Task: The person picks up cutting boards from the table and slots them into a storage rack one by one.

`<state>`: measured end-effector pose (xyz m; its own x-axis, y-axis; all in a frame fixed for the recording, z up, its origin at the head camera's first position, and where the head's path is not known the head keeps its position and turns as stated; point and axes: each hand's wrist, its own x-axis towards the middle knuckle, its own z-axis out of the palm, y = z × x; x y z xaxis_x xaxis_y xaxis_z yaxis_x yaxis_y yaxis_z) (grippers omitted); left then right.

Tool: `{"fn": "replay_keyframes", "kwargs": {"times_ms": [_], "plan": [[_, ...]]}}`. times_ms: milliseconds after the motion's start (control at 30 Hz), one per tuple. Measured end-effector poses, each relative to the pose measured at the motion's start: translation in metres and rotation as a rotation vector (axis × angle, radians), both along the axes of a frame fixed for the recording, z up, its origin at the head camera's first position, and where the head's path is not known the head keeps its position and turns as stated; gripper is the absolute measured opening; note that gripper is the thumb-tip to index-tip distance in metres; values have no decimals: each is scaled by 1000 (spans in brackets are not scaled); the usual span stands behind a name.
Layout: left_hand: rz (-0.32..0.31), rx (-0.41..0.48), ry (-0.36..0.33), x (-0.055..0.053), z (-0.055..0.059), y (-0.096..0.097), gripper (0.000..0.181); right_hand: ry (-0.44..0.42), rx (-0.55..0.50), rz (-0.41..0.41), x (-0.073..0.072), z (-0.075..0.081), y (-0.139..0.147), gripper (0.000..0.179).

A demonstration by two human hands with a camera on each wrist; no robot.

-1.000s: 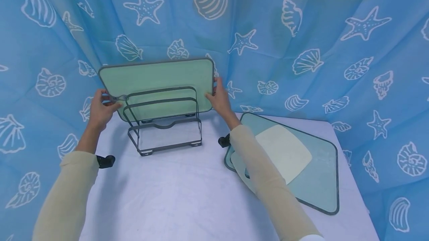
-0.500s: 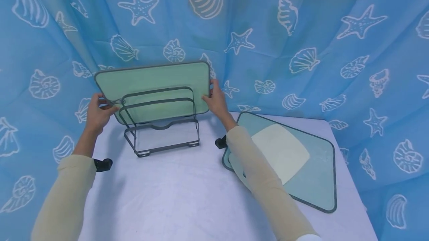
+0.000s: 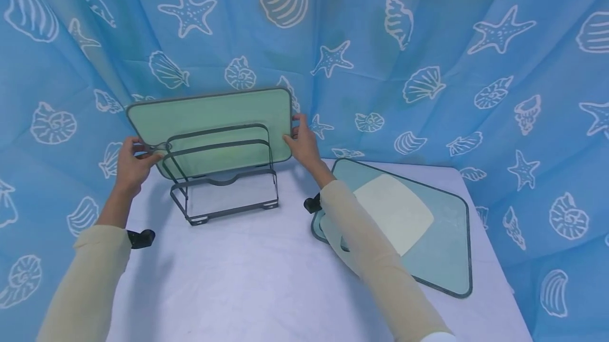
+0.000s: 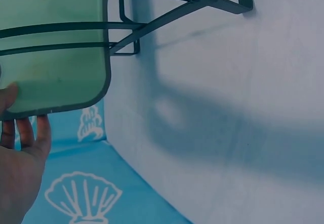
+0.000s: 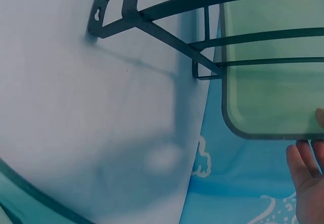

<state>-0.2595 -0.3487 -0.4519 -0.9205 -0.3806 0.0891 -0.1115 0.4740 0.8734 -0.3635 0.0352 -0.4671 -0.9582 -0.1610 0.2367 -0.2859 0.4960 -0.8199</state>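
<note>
A pale green cutting board [image 3: 209,111] with a grey rim stands on its long side, tilted slightly, behind the two upright hoops of a dark metal rack [image 3: 223,211]. My left hand [image 3: 131,168] pinches its left end by the handle hole, thumb on the front face and fingers behind. At the right end, my right hand [image 3: 304,144] grips the edge the same way. In the left wrist view the board [image 4: 61,85] shows behind the rack's bars. Whether its lower edge rests on the rack's base or on the table is hard to tell.
Right of the rack, a larger blue-green cutting board [image 3: 440,231] lies flat on the white tablecloth [image 3: 238,284]. A smaller white cutting board [image 3: 397,215] lies over it, partly covered by my right sleeve [image 3: 376,257]. A blue shell-print curtain [image 3: 361,25] hangs behind.
Held in both hands, the green board has come down slightly relative to the rack. The whole scene has shifted a little left in the head view.
</note>
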Motion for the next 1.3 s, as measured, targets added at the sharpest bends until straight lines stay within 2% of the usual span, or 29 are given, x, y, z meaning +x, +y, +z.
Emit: {"fn": "replay_keyframes", "kwargs": {"times_ms": [33, 133, 167, 200, 333, 400, 433, 500, 600, 700, 833, 967, 1167, 1300], "plan": [[0, 19, 10, -1, -4, -4, 43, -3, 0, 5, 0, 0, 1, 50], [-2, 49, -3, -1, -5, -7, 48, 2, -7, 14, 1, 0, 8, 46], [-1, 59, -4, -3, -7, -11, 50, 4, -6, 15, 2, 0, 10, 44], [6, 78, 9, -8, -15, -18, 50, 4, -5, 14, 3, 0, 13, 42], [57, 105, -2, -11, -14, -23, 55, -3, 0, 26, 7, 2, 26, 38], [99, 116, 11, -6, -6, -20, 53, -1, -2, 42, 10, 1, 33, 37], [118, 110, 4, 2, 6, -12, 53, 6, -4, 53, 11, 0, 37, 38], [145, 122, 16, 12, 20, -5, 50, 11, -7, 71, 13, -2, 45, 38], [172, 147, 48, 22, 31, 1, 38, 6, -2, 85, 18, -4, 58, 38], [168, 163, 65, 29, 39, 7, 32, -6, 2, 83, 23, -4, 72, 37], [134, 106, 97, 39, 48, 19, 32, -13, 18, 71, 30, -3, 89, 34], [66, 43, 142, 50, 59, 36, 33, -25, 53, 56, 37, -1, 107, 34], [-96, 28, 158, 64, 67, 64, 26, -53, 95, 63, 51, 3, 131, 33], [-220, 26, 144, 75, 69, 81, 32, -73, 103, 84, 56, 2, 144, 32]]}}
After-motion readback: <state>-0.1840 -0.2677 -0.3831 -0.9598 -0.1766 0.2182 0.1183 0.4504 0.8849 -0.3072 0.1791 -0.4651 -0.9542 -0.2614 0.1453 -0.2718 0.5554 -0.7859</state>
